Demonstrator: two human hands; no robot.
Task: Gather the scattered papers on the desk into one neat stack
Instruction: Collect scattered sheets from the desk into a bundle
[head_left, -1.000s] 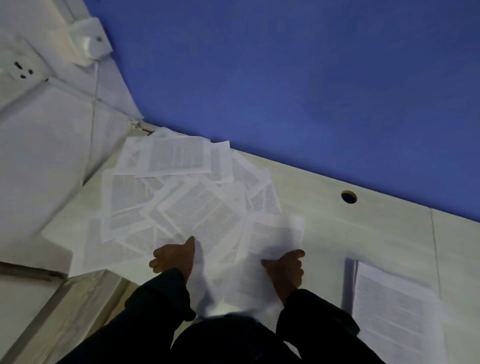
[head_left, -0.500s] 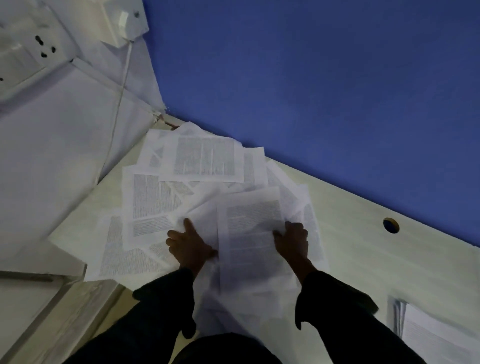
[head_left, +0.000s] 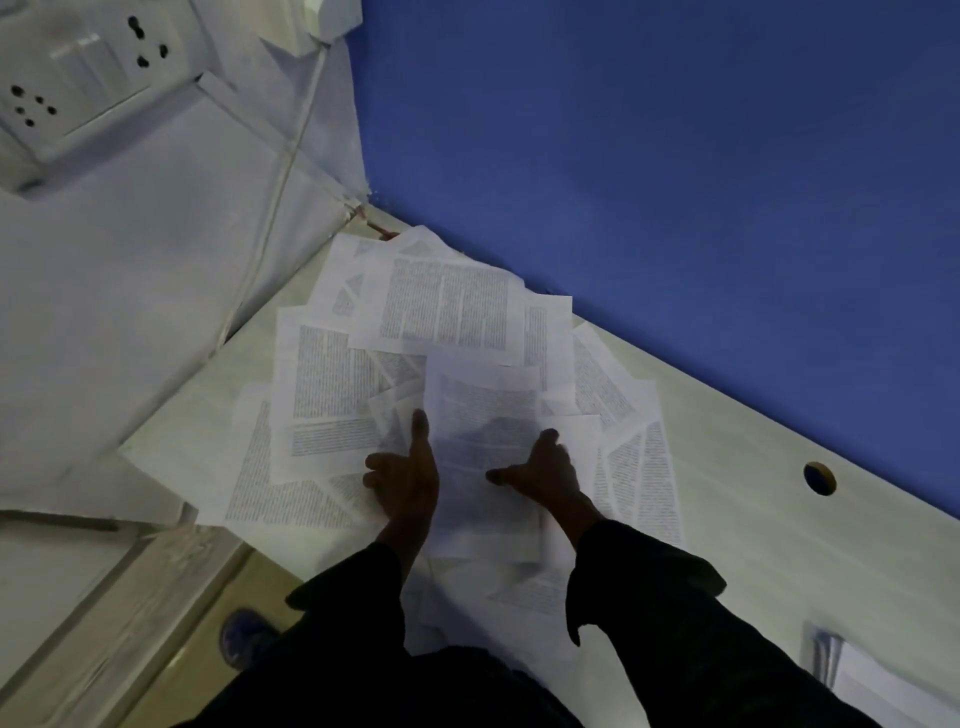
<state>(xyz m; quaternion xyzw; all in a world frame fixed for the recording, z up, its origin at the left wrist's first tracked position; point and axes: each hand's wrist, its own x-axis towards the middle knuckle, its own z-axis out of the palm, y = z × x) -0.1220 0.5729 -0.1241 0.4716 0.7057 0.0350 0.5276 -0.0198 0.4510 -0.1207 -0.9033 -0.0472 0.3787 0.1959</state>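
My left hand (head_left: 405, 473) and right hand (head_left: 545, 475) lie spread and flat either side of the top sheet (head_left: 483, 441), holding nothing I can see. Its long axis runs straight away from me. The scattered papers (head_left: 332, 395) fan beyond and mostly leftward, nearer my left hand, across the desk (head_left: 753, 519).

White papers (head_left: 441, 312) printed with dense grey-black text columns lie on a pale whitish-green counter (head_left: 753, 519) against a deep blue wall (head_left: 675, 156), between dark sleeves (head_left: 649, 597).
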